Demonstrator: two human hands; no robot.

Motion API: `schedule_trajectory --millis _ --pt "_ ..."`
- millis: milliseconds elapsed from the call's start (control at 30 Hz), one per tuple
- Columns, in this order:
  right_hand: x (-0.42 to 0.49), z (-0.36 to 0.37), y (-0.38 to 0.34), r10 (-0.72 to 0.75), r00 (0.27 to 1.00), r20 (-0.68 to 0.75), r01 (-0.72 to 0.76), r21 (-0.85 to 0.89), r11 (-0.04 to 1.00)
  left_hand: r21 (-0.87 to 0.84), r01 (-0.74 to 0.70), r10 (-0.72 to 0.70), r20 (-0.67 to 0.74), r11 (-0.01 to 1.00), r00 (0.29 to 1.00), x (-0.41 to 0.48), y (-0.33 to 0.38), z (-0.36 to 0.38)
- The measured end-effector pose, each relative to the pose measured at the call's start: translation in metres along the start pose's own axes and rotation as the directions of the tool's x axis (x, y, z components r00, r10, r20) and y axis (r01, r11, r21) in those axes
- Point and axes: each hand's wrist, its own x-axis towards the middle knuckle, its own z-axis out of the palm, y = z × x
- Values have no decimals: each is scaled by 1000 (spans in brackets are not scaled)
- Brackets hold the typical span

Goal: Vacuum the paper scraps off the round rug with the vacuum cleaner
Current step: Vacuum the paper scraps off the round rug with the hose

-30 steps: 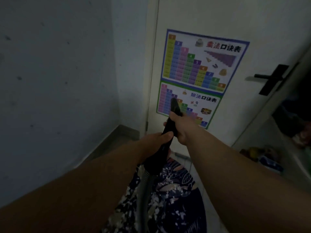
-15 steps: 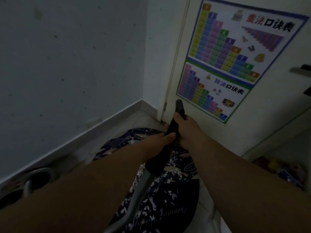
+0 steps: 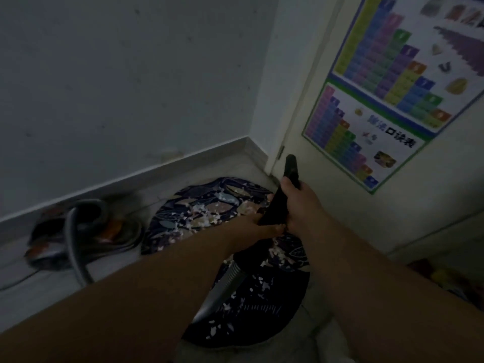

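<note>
Two hands share the black vacuum handle, which is raised over the far edge of the round rug. The right hand is wrapped round its upper part, with the thumb on top and the rounded tip poking out above. The left hand grips lower down. It is largely hidden behind the handle, with only some curled fingertips showing underneath.

A ribbed grey hose runs down from the handle and passes out of sight behind the left forearm. The suction end cannot be made out.

The rug lies on the floor in the corner by the door. Both forearms cover its middle. Pale paper scraps are scattered over its dark leaf pattern, thickest on the far half.

The vacuum cleaner sits by the baseboard, left of the rug. It is dim and blurred, showing dark with orange patches and a loop of hose over it. No brand can be read on it.

A colourful chart poster on the door is cut off at the top and right. In its lower panel the black characters look like "口诀表". The blue characters before them and the table cells are too blurred to read.
</note>
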Motion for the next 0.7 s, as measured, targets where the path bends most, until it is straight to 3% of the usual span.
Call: schedule_trajectory --millis 233,400,700 --pt "19 -19 69 91 989 113 -76 -130 989 -138 68 -99 -230 988 968 -7 -55 76" --pt "20 -47 143 203 973 107 -180 -194 964 -192 172 -222 -284 966 933 1 -113 127" --pt "21 -75 262 283 952 120 -256 -199 946 -181 257 -300 -271 949 915 30 -228 176"
